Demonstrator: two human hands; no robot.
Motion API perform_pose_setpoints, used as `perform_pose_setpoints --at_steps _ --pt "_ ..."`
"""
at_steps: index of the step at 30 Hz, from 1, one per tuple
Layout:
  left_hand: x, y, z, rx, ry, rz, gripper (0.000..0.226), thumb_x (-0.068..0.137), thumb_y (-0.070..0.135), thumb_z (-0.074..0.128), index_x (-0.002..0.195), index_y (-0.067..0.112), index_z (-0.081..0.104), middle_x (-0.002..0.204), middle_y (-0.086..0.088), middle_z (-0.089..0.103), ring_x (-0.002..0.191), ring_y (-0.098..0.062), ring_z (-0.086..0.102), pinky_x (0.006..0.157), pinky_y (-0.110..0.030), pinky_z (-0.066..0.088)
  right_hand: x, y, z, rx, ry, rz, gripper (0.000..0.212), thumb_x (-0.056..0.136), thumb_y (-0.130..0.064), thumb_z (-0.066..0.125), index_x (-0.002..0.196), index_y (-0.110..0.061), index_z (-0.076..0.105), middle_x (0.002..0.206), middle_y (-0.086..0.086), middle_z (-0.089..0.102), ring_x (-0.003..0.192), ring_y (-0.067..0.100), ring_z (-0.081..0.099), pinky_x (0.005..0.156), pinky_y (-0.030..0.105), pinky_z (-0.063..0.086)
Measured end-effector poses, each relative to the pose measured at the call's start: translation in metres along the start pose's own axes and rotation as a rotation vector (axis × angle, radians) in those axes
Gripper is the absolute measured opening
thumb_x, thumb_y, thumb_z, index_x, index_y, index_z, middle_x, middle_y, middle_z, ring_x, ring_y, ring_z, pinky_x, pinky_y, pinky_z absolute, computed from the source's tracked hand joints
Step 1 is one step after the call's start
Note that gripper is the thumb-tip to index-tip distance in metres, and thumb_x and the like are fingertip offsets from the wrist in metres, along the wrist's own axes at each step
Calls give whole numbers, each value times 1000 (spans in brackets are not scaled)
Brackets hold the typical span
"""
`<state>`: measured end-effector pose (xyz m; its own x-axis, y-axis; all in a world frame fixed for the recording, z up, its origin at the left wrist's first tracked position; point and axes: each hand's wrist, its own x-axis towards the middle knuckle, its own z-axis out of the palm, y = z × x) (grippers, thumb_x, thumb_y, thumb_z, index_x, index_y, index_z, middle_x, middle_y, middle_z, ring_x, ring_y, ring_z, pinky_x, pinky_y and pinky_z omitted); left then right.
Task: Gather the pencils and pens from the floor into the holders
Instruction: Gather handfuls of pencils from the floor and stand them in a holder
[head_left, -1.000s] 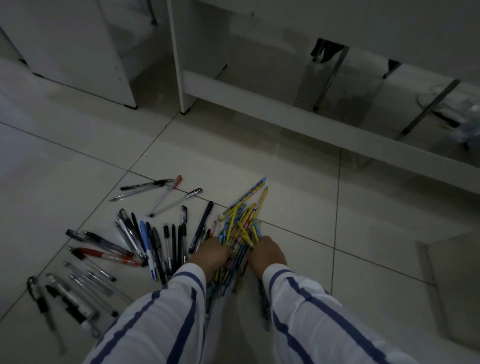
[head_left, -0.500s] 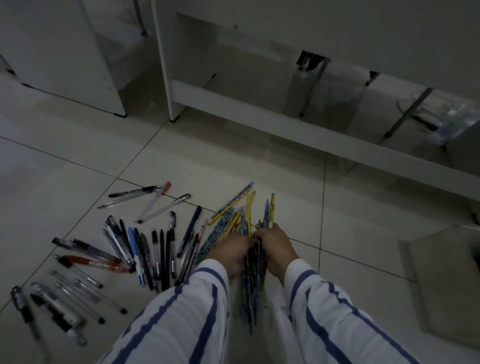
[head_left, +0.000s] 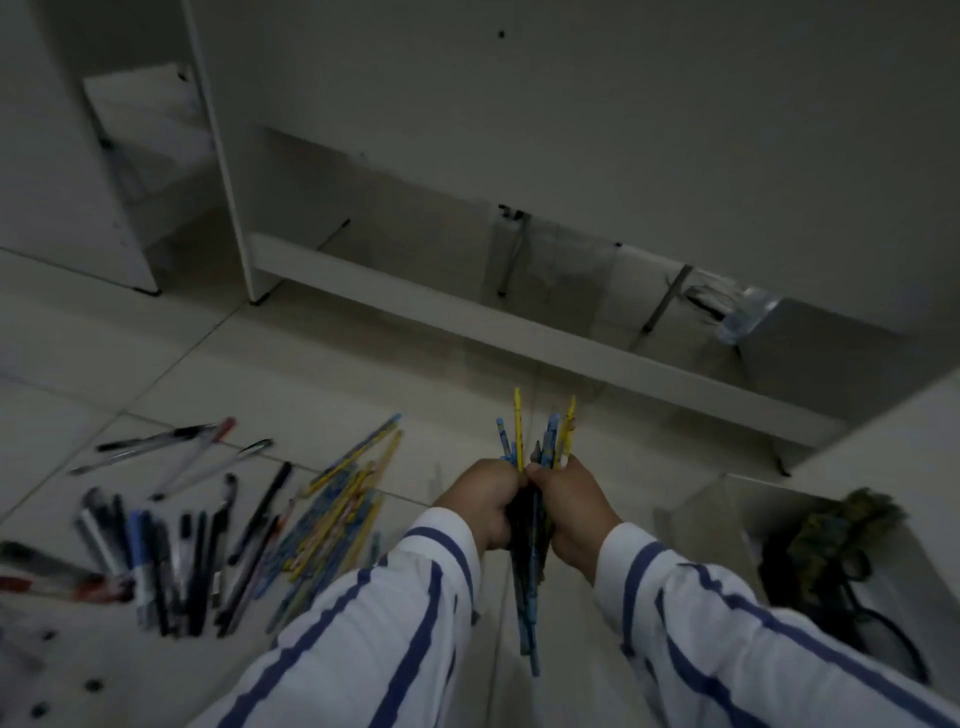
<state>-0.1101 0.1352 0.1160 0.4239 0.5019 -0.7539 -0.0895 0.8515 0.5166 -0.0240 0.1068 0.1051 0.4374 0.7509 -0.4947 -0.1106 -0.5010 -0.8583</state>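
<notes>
Pencil bundle (head_left: 530, 525) now lifting off floor (head_left: 363, 374), where it was lying half a second ago. Left hand (head_left: 480, 501) and right hand (head_left: 571, 506) both clenching it, tips pointing up. Remaining pencils (head_left: 337, 509) and pens (head_left: 171, 540) lying left on tiles. Holders not identifiable; likely next: carrying bundle over.

Both hands' grip (head_left: 527, 501) clasps pencil bundle (head_left: 530, 571).

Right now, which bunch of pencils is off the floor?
The bundle of pencils clasped upright between both hands; the other pencil pile lies flat on the tiles beside the pens.
</notes>
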Motion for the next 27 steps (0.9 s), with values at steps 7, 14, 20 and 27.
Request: perform_pose_setpoints --at_steps 7,14,20,27 --pt "-11 -59 116 15 -24 -41 31 98 2 32 105 -4 62 84 -18 64 74 -30 61 65 -41 50 -30 8 -124 138 33 26 16 93 0 46 100 -8 57 95 17 67 85 30 66 75 39 55" --pt "0 -89 214 151 -26 234 28 97 2 40 117 1 59 102 -23 66 84 -34 64 73 -41 55 -20 -7 -220 238 23 -59 20 93 -2 48 109 -3 60 94 16 68 85 30 66 77 39 54" --pt "28 -96 306 247 -140 467 32 95 4 44 126 7 49 107 -19 67 87 -30 67 59 -32 55 -2 -35 -314 264 34 -202 14 94 -9 52 102 -9 64 101 16 70 96 30 67 88 42 54" --pt "54 -110 378 477 -212 691 23 98 7 41 118 17 42 113 -10 62 97 -21 63 85 -38 54 24 -34 -393 401 92 -406 25 93 -3 52 118 -2 57 110 18 68 102 32 66 92 42 52"
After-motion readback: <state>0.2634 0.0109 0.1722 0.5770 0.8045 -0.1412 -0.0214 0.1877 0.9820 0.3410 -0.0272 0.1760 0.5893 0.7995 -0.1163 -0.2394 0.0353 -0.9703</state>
